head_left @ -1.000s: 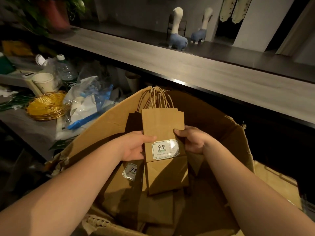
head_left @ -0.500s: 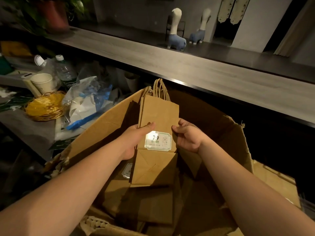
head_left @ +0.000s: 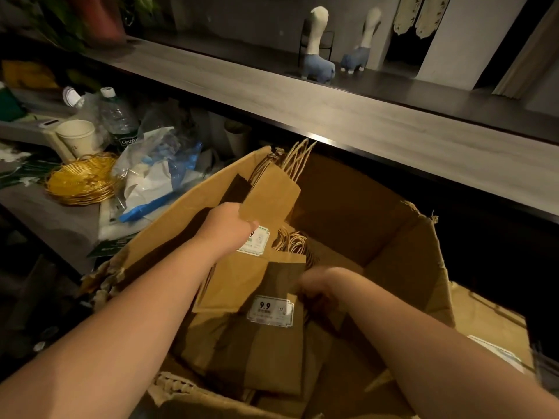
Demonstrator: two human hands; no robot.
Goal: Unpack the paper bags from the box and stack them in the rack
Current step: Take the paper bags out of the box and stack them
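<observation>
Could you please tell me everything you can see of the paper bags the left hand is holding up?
The held paper bags are a thin bundle of flat-folded brown kraft bags with twisted paper-cord handles fanning out at the top. They tilt up and to the right, above the open cardboard box, near its left flap. A white label with a green border shows on the front, partly hidden. The left hand grips the bundle at its left edge; the right hand is lower, down among bags in the box.
</observation>
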